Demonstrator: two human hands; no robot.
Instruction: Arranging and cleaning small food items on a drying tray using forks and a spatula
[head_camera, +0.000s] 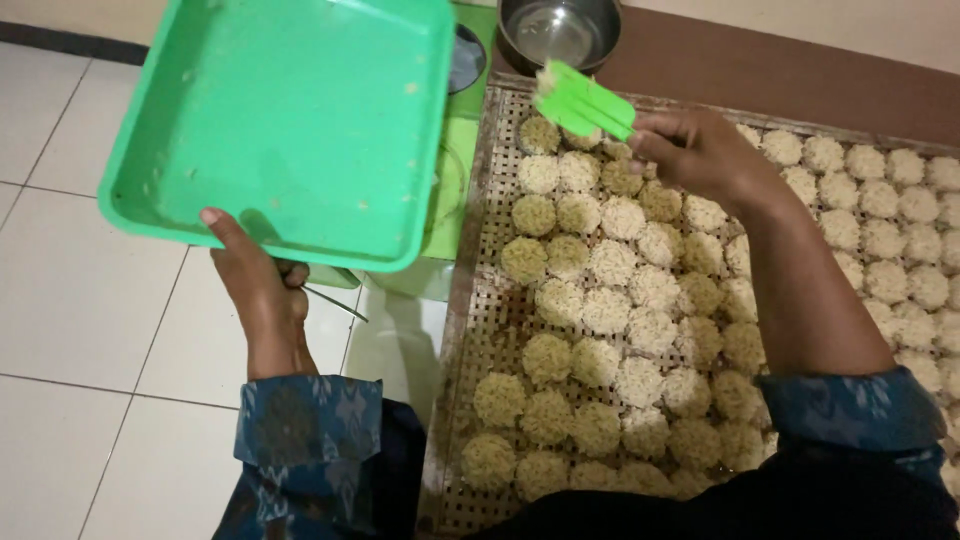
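Green tray (290, 120), shallow and square with crumbs stuck to its inner face, hangs tilted above the white tiled floor (60, 300), off the left edge of the woven rack (480, 330). The left hand (262, 290) grips its near rim, thumb curled over the lip and the fingers closed underneath. Nothing but specks lies in it, so by the look of it the tray has given up its load. Under its right corner sits a light green object I cannot make out, with a thin metal piece showing beside the left wrist.

Further right, the rack carries close rows of round, pale, noodle-like cakes (600, 310), most touching their neighbours, reaching from the near edge to the far edge. At the far left corner of the rack the right hand (700, 150) closes around the handle of a flat green spatula (583, 102), whose blade points left and bears a small clump at its tip, just above the outermost cakes. A metal bowl (560, 30) stands beyond the far edge.

I judge the step to be the last bit of laying out: the clump wants setting into a gap near that corner without crushing the cakes beside it.
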